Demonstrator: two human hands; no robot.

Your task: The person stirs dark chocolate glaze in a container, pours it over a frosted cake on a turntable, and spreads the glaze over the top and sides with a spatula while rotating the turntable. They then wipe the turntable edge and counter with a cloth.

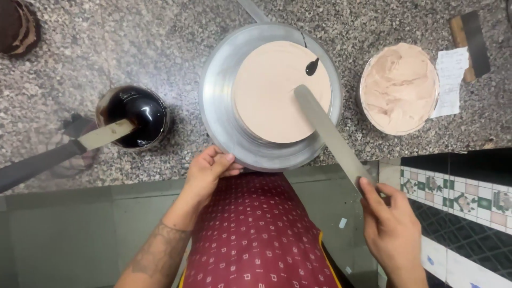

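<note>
The person's two arms are bare from the hands up — no sleeves, gloves, rings or wristbands show. The left hand point(210, 170) leads into a forearm marked with a dark tattoo point(160, 250): a band of fine patterning circles just above the wrist, and fainter shaded work runs on up the arm toward the frame's lower edge. The right hand point(392, 226) and its wrist carry no markings that can be seen. Over the torso hangs a dark red garment point(256, 234) — apron or shirt cannot be told — printed all over with small pale letters in neat rows, and edged with a thin yellow trim point(332, 264) along its lower sides.
</note>
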